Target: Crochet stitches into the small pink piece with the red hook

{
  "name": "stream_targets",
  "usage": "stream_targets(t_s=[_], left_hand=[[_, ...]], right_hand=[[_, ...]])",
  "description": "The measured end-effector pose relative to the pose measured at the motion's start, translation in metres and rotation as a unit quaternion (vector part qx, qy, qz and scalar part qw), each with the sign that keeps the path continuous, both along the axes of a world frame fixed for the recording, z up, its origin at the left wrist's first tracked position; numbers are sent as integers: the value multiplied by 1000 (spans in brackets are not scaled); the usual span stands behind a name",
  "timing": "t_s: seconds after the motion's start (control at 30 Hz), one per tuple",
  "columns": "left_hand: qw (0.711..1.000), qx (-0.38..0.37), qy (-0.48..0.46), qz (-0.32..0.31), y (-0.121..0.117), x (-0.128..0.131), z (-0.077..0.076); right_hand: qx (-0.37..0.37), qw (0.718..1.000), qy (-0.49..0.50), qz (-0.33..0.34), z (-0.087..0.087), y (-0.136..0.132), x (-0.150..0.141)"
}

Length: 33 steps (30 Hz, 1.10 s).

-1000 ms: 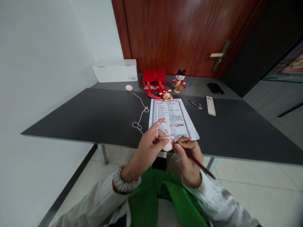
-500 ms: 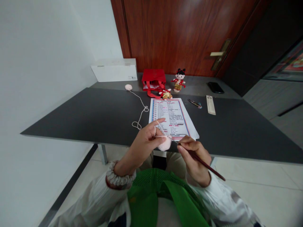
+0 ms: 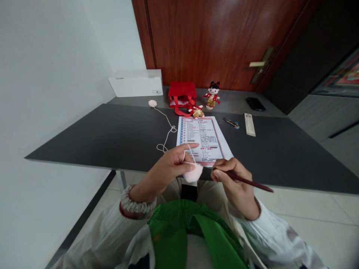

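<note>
A pale pink crochet piece (image 3: 193, 174) is pinched between the thumb and fingers of my left hand (image 3: 171, 163). Yarn loops over that hand's raised index finger and runs down to the piece. My right hand (image 3: 235, 184) grips a crochet hook (image 3: 252, 183) by its dark red-brown handle, which points to the right. The hook's thin tip is hard to make out near the piece. Pale yarn (image 3: 169, 131) trails over the table from a small yarn ball (image 3: 152, 103) to my left hand. Printed pattern sheets (image 3: 202, 134) lie just beyond both hands.
On the dark table (image 3: 112, 138) stand a white box (image 3: 137, 85), a red gift bag (image 3: 182, 91) and a crocheted doll (image 3: 212, 95). A smaller doll piece (image 3: 196, 112) lies by the bag. Small scissors (image 3: 231, 122), a cream strip (image 3: 249, 124) and a black phone (image 3: 255, 104) are at the right.
My right hand has moved slightly right, and the hook handle now lies flatter. The pink piece has turned and dropped a little in my left hand, with its index finger stretched further right.
</note>
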<state>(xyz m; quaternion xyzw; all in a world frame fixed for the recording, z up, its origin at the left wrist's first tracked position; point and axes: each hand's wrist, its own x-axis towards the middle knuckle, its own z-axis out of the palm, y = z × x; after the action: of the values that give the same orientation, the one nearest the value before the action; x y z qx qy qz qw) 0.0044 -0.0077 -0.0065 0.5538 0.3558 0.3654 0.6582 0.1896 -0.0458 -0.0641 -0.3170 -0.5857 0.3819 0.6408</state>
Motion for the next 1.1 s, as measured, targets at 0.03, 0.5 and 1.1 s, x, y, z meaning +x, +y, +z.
stream_targets(t_s=[0.03,0.5,1.1], left_hand=[[1000,0,1,-3,0,0,0],[999,-5,14,-38,5,-4,-2],[999,-10,-9,-36,6,-2,-3]], right_hand=[[-10,1000,12,1,1,0,-1],[-56,997,31,39,6,1,4],[-104,975,186,64,14,1,-13]])
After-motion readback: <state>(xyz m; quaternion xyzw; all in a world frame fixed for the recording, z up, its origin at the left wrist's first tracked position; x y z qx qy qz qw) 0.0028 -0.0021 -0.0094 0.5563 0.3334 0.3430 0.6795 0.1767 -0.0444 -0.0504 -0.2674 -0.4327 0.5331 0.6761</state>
